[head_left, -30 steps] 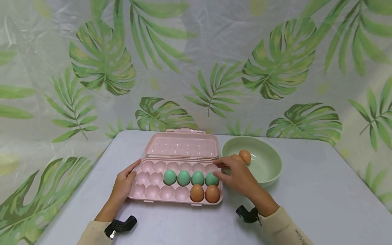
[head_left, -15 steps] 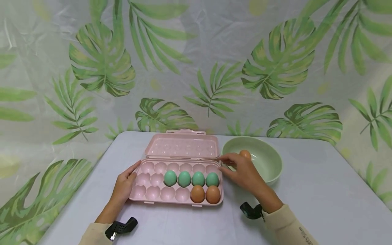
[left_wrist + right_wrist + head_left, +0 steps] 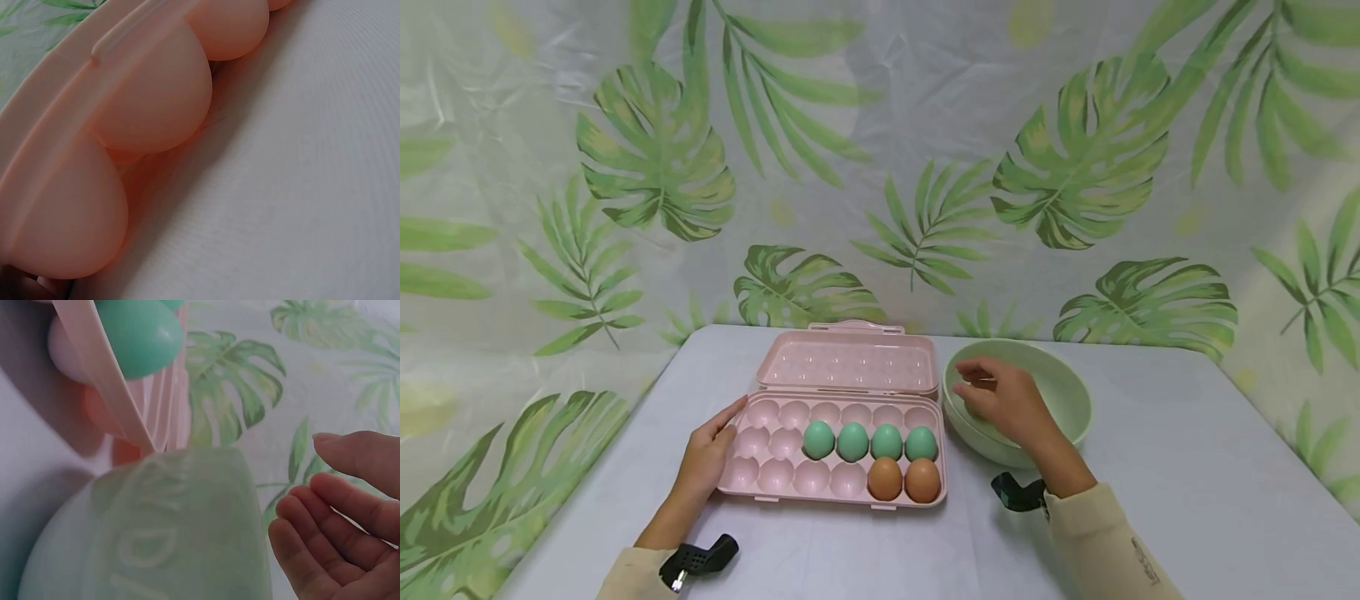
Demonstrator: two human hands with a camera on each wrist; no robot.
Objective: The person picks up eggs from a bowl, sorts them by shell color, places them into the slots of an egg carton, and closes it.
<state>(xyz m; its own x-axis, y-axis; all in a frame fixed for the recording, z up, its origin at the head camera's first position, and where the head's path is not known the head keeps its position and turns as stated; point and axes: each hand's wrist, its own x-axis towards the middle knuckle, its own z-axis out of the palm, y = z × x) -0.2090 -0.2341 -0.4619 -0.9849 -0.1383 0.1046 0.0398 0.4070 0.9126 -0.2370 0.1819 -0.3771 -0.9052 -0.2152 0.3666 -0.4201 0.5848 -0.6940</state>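
A pink egg carton [image 3: 811, 477] lies with its lid folded back on the table. Several green eggs [image 3: 852, 442] stand in its middle row, and two brown eggs [image 3: 885, 479] in the front row at the right. My left hand [image 3: 703, 458] holds the carton's left end; the left wrist view shows the carton's cup undersides [image 3: 156, 94], with a bit of finger at the lower corner. Over the left part of a light green bowl [image 3: 1071, 396] hovers my right hand [image 3: 1003, 400], fingers loosely bent, nothing visible between them. The hand hides part of the bowl's inside.
The carton's lid [image 3: 847, 363] lies behind its egg tray. Carton and bowl stand close together on a white-covered table [image 3: 1180, 467]. A leaf-patterned sheet [image 3: 925, 125] hangs behind the table.
My right hand has moved from the carton's right end rightward over the bowl. The brown eggs seen in the bowl earlier are now out of sight. The left hand stays on the carton.
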